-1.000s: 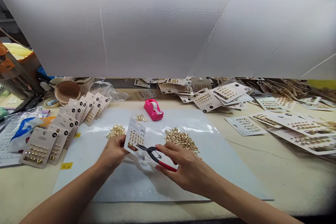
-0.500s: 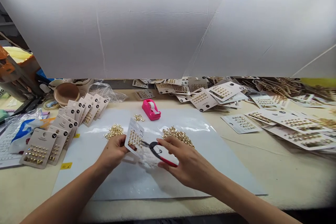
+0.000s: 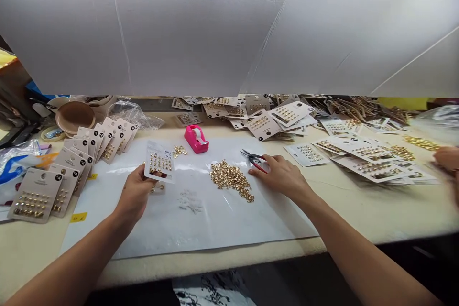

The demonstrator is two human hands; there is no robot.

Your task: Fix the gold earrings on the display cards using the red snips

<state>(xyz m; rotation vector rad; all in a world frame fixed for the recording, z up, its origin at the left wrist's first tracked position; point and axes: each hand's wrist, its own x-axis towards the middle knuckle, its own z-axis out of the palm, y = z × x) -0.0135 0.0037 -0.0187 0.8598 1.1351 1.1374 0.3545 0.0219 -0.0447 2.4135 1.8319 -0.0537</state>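
My left hand [image 3: 133,193] grips the edge of an earring card [image 3: 159,163] with rows of gold studs, tilted above the left part of the white mat [image 3: 143,244]. My right hand [image 3: 281,174] is closed around the red handles of pliers [image 3: 257,158] low over the right part of the mat, jaws pointing left. Between the hands lie a heap of small gold pieces [image 3: 229,177] and a scatter of small clear or white bits [image 3: 191,202]. A few gold rings [image 3: 179,151] rest beyond the held card.
A pink tape dispenser [image 3: 196,139] stands at the mat's back edge. Filled earring cards [image 3: 36,196] fan out on the left, near a brown bowl [image 3: 75,117]. More cards [image 3: 380,165] pile up at the right and back. Another person's hand [image 3: 446,158] shows at the right edge.
My right hand has carried the pliers away from the card, to the right past the gold heap. My left hand still holds the card, now further left. The view has shifted slightly.
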